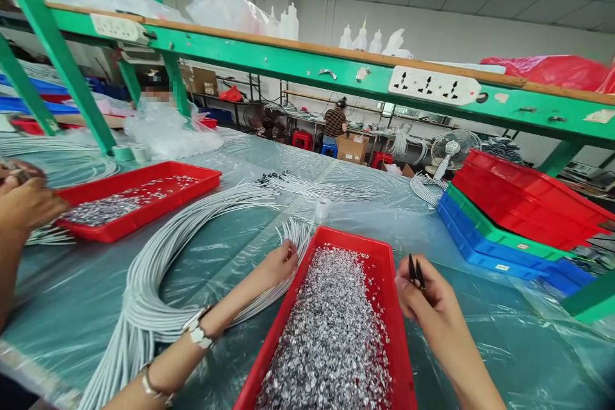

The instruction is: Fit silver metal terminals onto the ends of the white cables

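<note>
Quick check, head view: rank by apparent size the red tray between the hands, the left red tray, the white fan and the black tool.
Largest to smallest, as they look:
1. Near red tray
2. Left red tray
3. White fan
4. Black tool

Nearness leaves the trays' real order unsure.

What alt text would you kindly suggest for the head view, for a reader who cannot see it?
A person's right hand holds a black two-pointed tool beside a red tray of small silvery pieces; the left hand is by the ends of curved pale cables. A co-worker's hands are near another red tray.
</note>
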{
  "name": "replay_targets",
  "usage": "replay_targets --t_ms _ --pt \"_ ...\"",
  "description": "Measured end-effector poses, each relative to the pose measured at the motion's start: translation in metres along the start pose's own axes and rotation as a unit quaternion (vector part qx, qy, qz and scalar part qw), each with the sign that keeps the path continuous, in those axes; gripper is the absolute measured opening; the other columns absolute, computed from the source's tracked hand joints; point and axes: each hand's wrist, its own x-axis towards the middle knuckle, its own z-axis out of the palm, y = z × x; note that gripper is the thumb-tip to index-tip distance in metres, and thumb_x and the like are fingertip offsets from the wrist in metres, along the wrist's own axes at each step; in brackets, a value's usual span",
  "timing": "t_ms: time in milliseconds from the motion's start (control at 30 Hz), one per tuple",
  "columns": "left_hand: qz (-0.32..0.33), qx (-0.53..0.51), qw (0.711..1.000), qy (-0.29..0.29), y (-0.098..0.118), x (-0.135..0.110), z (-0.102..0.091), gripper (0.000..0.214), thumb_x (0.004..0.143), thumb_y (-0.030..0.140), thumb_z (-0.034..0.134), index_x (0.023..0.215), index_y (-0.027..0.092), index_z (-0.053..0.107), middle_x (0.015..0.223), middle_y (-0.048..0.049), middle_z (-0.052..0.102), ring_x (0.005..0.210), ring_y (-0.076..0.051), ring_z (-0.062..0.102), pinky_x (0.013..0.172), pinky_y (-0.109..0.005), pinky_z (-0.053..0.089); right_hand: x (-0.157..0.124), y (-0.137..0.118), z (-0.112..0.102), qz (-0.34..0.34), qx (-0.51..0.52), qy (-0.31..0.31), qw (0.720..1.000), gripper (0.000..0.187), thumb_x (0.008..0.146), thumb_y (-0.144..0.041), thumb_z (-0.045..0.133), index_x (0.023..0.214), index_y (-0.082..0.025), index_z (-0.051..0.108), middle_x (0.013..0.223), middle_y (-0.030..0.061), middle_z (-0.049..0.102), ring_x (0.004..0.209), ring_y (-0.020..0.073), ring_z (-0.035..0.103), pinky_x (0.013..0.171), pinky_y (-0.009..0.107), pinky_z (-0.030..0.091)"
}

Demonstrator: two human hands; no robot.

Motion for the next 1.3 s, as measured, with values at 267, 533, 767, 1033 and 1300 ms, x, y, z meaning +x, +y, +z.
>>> replay_targets --t_ms 267,533,767,1033,1300 --pt "0.141 -0.205 0.967 -0.048 0.089 -0.061 0.010 0.043 0.096 0.051 0.027 0.088 0.018 0.052 0.060 0.0066 0.035 0.051 -0.010 0.034 0.047 -0.023 0.028 -0.001 0.003 0.019 0.014 0.010 -0.017 1.000 0.019 0.087 -0.031 0.055 0.074 -0.021 0.046 0.066 -0.0062 0.036 0.055 0.0118 0.028 0.050 0.024 0.023" --pt "0.190 -0.251 0.945 -0.091 0.095 -0.101 0.010 0.040 0.097 0.050 0.033 0.087 0.018 0.056 0.060 0.0061 0.030 0.054 -0.012 0.029 0.048 -0.025 0.024 -0.005 0.001 0.028 0.041 -0.026 -0.059 0.997 0.013 0.084 -0.022 0.053 0.075 -0.022 0.044 0.069 -0.0043 0.039 0.062 0.0137 0.036 0.055 0.023 0.032" --pt "0.195 -0.282 0.933 -0.105 0.099 -0.107 0.008 0.036 0.098 0.045 0.037 0.081 0.019 0.055 0.060 0.0051 0.039 0.054 -0.010 0.035 0.050 -0.024 0.028 -0.009 -0.001 0.038 0.080 0.014 -0.089 0.993 0.012 0.085 -0.027 0.055 0.078 -0.023 0.046 0.069 -0.0050 0.039 0.060 0.0129 0.034 0.052 0.025 0.027" --pt "0.188 -0.315 0.922 -0.119 0.097 -0.112 0.007 0.023 0.097 0.039 0.042 0.093 0.024 0.058 0.065 0.0043 0.045 0.057 -0.011 0.038 0.051 -0.022 0.032 -0.017 0.002 0.035 0.086 -0.003 -0.106 0.991 0.013 0.086 -0.039 0.059 0.087 -0.027 0.054 0.073 -0.0022 0.042 0.074 0.0190 0.044 0.060 0.030 0.032" --pt "0.225 -0.220 0.946 -0.083 0.102 -0.113 -0.001 0.032 0.099 0.035 0.037 0.093 0.022 0.065 0.067 0.0016 0.056 0.057 -0.011 0.045 0.051 -0.020 0.037 -0.030 -0.005 0.037 0.107 -0.069 -0.047 0.991 0.030 0.092 -0.059 0.043 0.094 -0.034 0.061 0.094 0.0003 0.060 0.094 0.0225 0.053 0.082 0.035 0.040"
